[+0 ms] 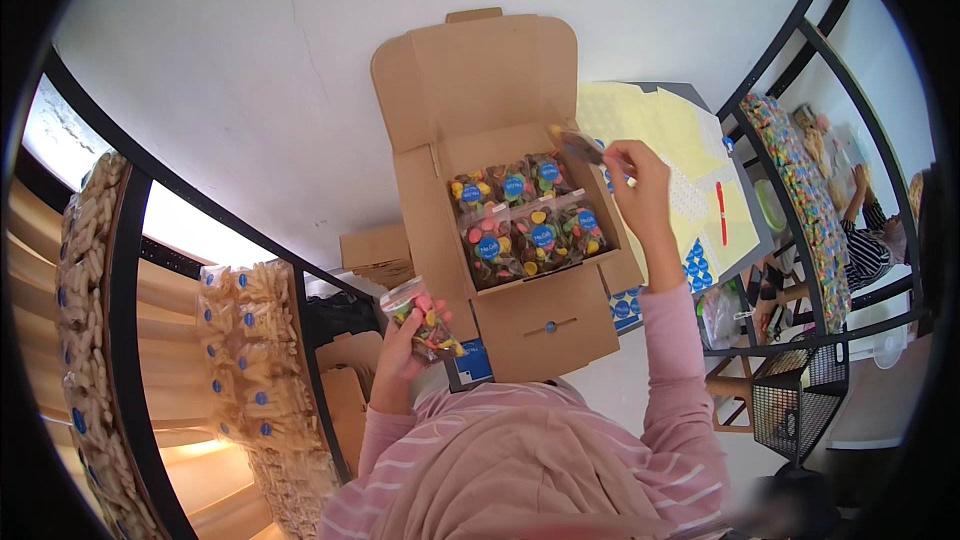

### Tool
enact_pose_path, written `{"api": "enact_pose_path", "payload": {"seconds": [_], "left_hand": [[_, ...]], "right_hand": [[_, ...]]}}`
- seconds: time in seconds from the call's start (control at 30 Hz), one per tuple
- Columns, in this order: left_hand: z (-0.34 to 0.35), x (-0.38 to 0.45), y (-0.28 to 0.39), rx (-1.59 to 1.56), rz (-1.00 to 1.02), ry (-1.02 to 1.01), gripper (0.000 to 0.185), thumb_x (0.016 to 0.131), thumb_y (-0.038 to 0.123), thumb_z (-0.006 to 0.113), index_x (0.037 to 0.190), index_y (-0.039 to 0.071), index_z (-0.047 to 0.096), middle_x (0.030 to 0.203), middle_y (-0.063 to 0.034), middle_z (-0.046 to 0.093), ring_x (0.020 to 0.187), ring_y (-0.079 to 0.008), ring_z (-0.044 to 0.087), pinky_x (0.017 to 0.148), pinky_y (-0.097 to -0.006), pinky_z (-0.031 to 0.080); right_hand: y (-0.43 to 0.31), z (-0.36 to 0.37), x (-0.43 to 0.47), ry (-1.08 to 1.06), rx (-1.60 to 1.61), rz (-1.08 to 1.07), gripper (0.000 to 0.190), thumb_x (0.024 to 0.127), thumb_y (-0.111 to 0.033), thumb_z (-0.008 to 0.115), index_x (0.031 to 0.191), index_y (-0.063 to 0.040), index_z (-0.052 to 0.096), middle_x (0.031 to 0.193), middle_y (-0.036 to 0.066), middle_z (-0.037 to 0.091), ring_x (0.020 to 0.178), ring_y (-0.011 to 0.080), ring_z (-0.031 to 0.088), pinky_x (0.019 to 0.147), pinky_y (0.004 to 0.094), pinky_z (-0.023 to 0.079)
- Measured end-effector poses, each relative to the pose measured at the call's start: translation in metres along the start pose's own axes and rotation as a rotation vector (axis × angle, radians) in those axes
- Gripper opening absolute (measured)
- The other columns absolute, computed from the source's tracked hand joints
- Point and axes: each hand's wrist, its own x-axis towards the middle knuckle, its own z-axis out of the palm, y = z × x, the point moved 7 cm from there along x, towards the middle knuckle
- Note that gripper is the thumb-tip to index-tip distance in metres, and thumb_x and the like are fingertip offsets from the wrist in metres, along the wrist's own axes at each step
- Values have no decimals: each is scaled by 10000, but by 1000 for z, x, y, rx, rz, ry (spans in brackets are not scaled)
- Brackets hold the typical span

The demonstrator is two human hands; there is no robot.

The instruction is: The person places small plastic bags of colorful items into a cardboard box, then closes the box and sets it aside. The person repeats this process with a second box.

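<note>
My left hand [405,345] grips a clear zip pouch of colourful candy [429,322] to the left of the open cardboard box [484,75]. Between the fingertips of my right hand [634,176], above the box's right side, hangs a second small clear pouch [581,146] with dark and yellow pieces, seen nearly edge-on. Inside the box, candy pouches with round blue stickers lie in two rows; one front pouch [541,240] shows its sticker facing up. The box's lid stands raised at the back, and its front flap [544,330] is folded down towards me.
Yellow sheets [645,116], blue round sticker sheets [697,270] and a red pen [722,214] lie right of the box. Shelves with bagged snacks [251,360] stand left, more candy bags [795,202] right. Another person [870,247] is beyond the right shelf. Black crates [799,397] stand lower right.
</note>
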Motion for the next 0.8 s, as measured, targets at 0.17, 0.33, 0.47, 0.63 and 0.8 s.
{"api": "enact_pose_path", "payload": {"seconds": [0.17, 0.33, 0.47, 0.63, 0.8], "left_hand": [[-22, 2, -7, -43, 64, 47, 297, 929, 232, 520, 1180, 79, 482, 1128, -112, 559, 1022, -249, 579, 794, -376, 524], [-17, 4, -13, -83, -6, 68, 370, 953, 310, 451, 1238, 75, 442, 1211, -130, 515, 1078, -254, 536, 779, -356, 522], [2, 9, -11, -89, -32, -48, 399, 941, 305, 462, 1267, 77, 423, 1249, -136, 490, 1120, -264, 514, 832, -395, 502], [13, 9, -3, -24, 21, -114, 389, 919, 177, 476, 1277, 40, 413, 1272, -159, 474, 1101, -268, 521, 805, -364, 513], [14, 4, -2, 16, 31, -76, 390, 908, 200, 489, 1257, 37, 430, 1248, -153, 484, 1115, -279, 519, 863, -398, 500]], "right_hand": [[26, 60, -15, -472, -285, -199, 101, 673, 30, 583, 749, -36, 592, 732, 106, 559, 745, 312, 574, 651, 398, 460], [29, 61, -34, -480, -352, -282, 52, 696, -28, 594, 717, -62, 628, 725, 76, 562, 782, 276, 554, 763, 387, 429], [31, 63, -35, -562, -375, -241, 121, 708, -44, 606, 800, -81, 675, 765, 71, 568, 829, 268, 557, 835, 390, 420], [19, 63, -31, -566, -486, -265, 155, 709, -22, 593, 816, -77, 691, 790, 71, 560, 880, 247, 562, 974, 412, 381], [3, 52, -27, -547, -486, -260, 84, 694, -64, 614, 761, -73, 663, 807, 65, 548, 909, 248, 552, 963, 413, 383]]}}
